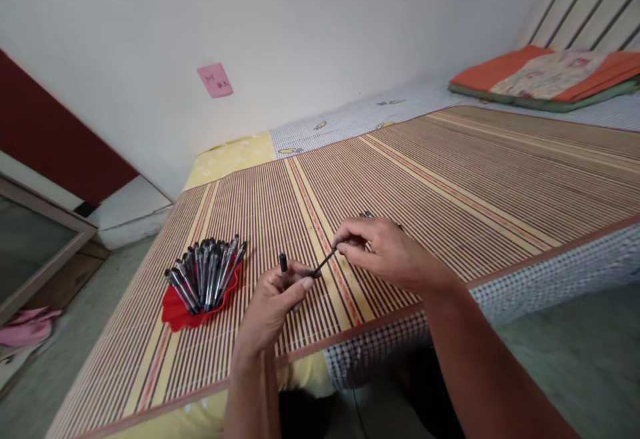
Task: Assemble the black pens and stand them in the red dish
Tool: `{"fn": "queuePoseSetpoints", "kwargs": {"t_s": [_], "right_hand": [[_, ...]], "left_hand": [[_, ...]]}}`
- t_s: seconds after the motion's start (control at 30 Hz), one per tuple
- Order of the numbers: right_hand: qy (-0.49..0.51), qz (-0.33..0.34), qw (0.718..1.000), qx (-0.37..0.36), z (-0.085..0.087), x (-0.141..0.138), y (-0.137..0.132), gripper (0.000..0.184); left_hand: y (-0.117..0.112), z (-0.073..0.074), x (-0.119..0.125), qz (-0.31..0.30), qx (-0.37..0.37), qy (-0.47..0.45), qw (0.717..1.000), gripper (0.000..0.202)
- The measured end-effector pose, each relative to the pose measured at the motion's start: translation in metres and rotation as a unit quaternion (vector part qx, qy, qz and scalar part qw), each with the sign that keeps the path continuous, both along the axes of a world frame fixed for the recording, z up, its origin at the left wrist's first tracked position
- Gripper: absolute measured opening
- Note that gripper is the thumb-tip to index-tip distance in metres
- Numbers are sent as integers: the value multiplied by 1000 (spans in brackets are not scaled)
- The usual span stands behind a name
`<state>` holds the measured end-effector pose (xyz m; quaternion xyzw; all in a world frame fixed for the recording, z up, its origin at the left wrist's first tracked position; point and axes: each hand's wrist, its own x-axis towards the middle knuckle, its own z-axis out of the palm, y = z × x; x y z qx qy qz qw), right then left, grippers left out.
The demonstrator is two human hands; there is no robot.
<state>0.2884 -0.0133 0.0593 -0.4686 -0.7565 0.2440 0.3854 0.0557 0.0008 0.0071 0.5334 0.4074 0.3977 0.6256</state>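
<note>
My left hand (pixel 273 299) is closed around a dark pen (pixel 283 263) that stands up between its fingers. Its thumb and fingertip also pinch one end of a thin dark rod (pixel 324 262), perhaps a pen refill. The rod's other end is pinched by my right hand (pixel 383 252), so it slants upward between the two hands. Behind my right hand, the tips of a few dark pens (pixel 367 214) show on the striped mat; the rest of them is hidden. To the left, several black-capped clear pens (pixel 205 272) are piled on a red scalloped tray (pixel 177 316).
The striped bamboo mat (pixel 280 212) covers a bed, whose front edge runs just below my forearms. Folded orange and floral bedding (pixel 545 76) lies at the far right. A pink note (pixel 215 80) is stuck to the white wall. Pink cloth (pixel 30 326) lies at the lower left.
</note>
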Motion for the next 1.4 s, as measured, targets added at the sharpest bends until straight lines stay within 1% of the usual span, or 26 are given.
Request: {"fn": "queuePoseSetpoints", "kwargs": {"t_s": [0.2,0.33,0.5,0.6,0.7,0.77,0.83,0.93,1.07,1.2,1.33,1.4], "right_hand": [[21,-12,1000,-19,-3,-2,3,13],[18,-19,999,-30,-4,-3,4,14],[-10,-37,999,-23,-4,-6,3,11],[-46,-70,996,10,-5,-7,4,9],[-27,-92,994,46,-7,-3,4,10],[12,-80,995,54,-6,0,3,11],[34,-52,997,45,-4,2,2,13],[23,-15,1000,14,-1,3,-1,15],[9,-12,1000,-3,2,0,-2,14],[14,-16,1000,-1,1,-1,-2,13],[28,-4,1000,8,0,-1,-1,12],[23,-1,1000,8,0,-2,-2,12]], "left_hand": [[0,2,2,67,107,68,990,20],[-1,3,4,86,140,85,983,20],[-3,7,8,102,151,88,979,17],[-5,10,9,106,147,87,980,16],[-5,11,7,115,130,73,982,15],[-5,10,6,120,125,62,983,15],[-4,9,5,121,125,57,983,15],[-4,8,5,116,130,58,983,13],[-5,9,5,118,152,71,979,13],[-6,12,5,114,159,91,976,15],[-5,14,5,100,158,114,976,16],[-5,13,5,79,145,119,979,16]]}}
